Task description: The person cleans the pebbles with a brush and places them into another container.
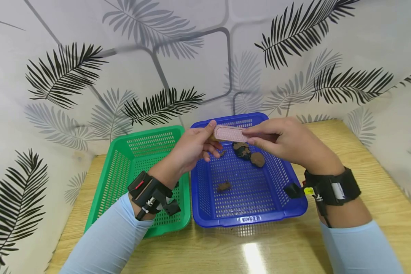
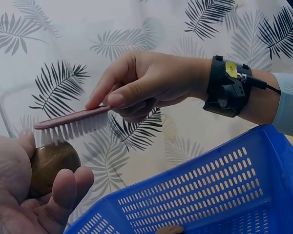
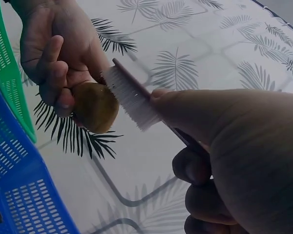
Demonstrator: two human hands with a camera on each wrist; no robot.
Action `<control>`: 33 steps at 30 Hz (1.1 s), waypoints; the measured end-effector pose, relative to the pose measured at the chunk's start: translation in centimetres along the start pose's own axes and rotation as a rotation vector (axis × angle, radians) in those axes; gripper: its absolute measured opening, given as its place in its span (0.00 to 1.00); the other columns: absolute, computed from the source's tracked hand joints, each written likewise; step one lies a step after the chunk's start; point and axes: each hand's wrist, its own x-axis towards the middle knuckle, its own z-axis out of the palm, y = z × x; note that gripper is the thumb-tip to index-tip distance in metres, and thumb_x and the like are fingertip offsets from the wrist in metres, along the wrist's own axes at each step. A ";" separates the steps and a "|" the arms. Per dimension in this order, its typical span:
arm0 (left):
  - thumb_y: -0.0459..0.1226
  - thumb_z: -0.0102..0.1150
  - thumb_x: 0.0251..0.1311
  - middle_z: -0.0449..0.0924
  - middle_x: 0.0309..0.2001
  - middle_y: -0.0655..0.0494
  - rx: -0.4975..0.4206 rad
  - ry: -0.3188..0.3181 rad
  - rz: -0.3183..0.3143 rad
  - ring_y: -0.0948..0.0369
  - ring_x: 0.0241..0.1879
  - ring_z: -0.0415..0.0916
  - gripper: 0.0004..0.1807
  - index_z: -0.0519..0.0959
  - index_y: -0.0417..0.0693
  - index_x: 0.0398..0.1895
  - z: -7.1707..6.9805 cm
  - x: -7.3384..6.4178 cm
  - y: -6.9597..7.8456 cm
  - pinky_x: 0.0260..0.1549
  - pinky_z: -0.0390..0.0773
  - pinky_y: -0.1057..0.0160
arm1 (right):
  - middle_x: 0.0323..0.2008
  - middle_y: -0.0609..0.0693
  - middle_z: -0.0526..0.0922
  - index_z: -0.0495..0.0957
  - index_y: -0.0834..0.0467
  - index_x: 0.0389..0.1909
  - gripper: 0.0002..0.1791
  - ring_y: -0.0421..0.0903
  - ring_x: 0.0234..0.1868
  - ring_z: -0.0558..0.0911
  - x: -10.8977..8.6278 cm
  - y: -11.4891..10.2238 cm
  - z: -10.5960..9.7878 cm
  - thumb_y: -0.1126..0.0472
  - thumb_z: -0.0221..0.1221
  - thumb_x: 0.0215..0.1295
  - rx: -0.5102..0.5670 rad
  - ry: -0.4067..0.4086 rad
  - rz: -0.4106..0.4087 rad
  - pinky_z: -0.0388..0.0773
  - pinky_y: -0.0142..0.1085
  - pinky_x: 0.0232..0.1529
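Left wrist view: right grip (image 2: 151, 80) pinches one pink brush (image 2: 73, 118), left grip (image 2: 17, 195) holds one brown stone (image 2: 53, 165).

A yellowish wood-grain table (image 1: 373, 167) spans the lower half of the frame, a bright streak of light gleaming off its glossy top near the bottom edge. Two slotted plastic baskets stand side by side on it: a green basket (image 1: 172, 228) left of centre, a blue basket (image 1: 246, 220) at centre.
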 end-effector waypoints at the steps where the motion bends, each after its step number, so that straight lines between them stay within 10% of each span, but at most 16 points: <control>1: 0.57 0.51 0.90 0.88 0.35 0.53 0.001 0.003 0.005 0.63 0.27 0.87 0.33 0.88 0.35 0.56 0.0 0.0 0.0 0.19 0.82 0.71 | 0.39 0.42 0.94 0.96 0.52 0.57 0.16 0.33 0.25 0.75 0.0 0.0 0.0 0.66 0.77 0.71 -0.002 -0.006 -0.015 0.72 0.24 0.25; 12: 0.56 0.53 0.90 0.89 0.35 0.52 -0.039 -0.006 -0.011 0.63 0.28 0.90 0.32 0.85 0.34 0.62 -1.2 0.1 -0.4 0.25 0.89 0.70 | 0.41 0.44 0.96 0.97 0.48 0.55 0.13 0.34 0.22 0.73 -0.3 0.2 -1.5 0.63 0.78 0.73 -0.059 -0.162 0.140 0.72 0.29 0.22; 19: 0.37 0.64 0.85 0.91 0.56 0.42 0.039 -0.058 0.044 0.58 0.41 0.95 0.20 0.84 0.36 0.72 -1.6 -0.3 -0.7 0.43 0.97 0.63 | 0.43 0.41 0.94 0.95 0.45 0.57 0.12 0.38 0.25 0.76 -0.9 0.3 -1.9 0.58 0.75 0.78 0.020 -0.148 0.276 0.76 0.31 0.28; 24: 0.24 0.76 0.70 0.89 0.63 0.34 0.104 -0.081 0.106 0.50 0.54 0.95 0.27 0.83 0.35 0.72 -1.5 -0.5 -0.9 0.54 0.96 0.57 | 0.34 0.41 0.88 0.95 0.48 0.57 0.12 0.37 0.26 0.74 -0.8 -0.1 -1.3 0.61 0.73 0.79 0.046 -0.090 0.226 0.74 0.29 0.27; 33: 0.30 0.88 0.58 0.95 0.54 0.48 0.363 -0.004 0.214 0.54 0.53 0.95 0.28 0.89 0.46 0.62 -0.8 -1.3 0.0 0.50 0.95 0.59 | 0.38 0.43 0.92 0.95 0.52 0.58 0.13 0.34 0.25 0.74 0.2 -0.5 0.5 0.63 0.74 0.77 0.141 -0.089 0.120 0.75 0.29 0.25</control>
